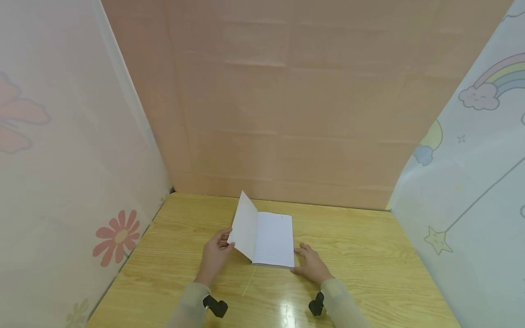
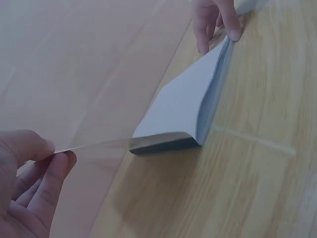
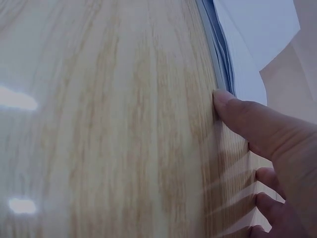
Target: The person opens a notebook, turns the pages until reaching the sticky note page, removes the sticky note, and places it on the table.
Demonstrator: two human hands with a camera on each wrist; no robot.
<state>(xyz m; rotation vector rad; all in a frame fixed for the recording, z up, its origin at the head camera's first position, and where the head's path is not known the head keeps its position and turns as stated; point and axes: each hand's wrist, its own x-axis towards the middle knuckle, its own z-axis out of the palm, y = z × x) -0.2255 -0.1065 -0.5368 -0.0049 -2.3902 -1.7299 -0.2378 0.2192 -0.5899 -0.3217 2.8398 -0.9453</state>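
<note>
A lined notebook (image 1: 274, 239) lies open on the wooden table, its ruled page facing up. Its front cover or a blank leaf (image 1: 244, 225) stands raised at a slant on the left. My left hand (image 1: 215, 254) pinches the outer edge of that leaf between thumb and fingers, as the left wrist view also shows. My right hand (image 1: 312, 265) rests at the notebook's lower right corner. In the right wrist view the thumb (image 3: 242, 111) touches the corner, while the other fingers lie loosely bent along the right side.
A thin pale strip (image 1: 249, 281) runs over the table (image 1: 352, 241) from below the notebook. A brown paper-like backdrop (image 1: 283, 114) rises behind the table. Patterned panels stand at the left (image 1: 74, 173) and right (image 1: 480, 182).
</note>
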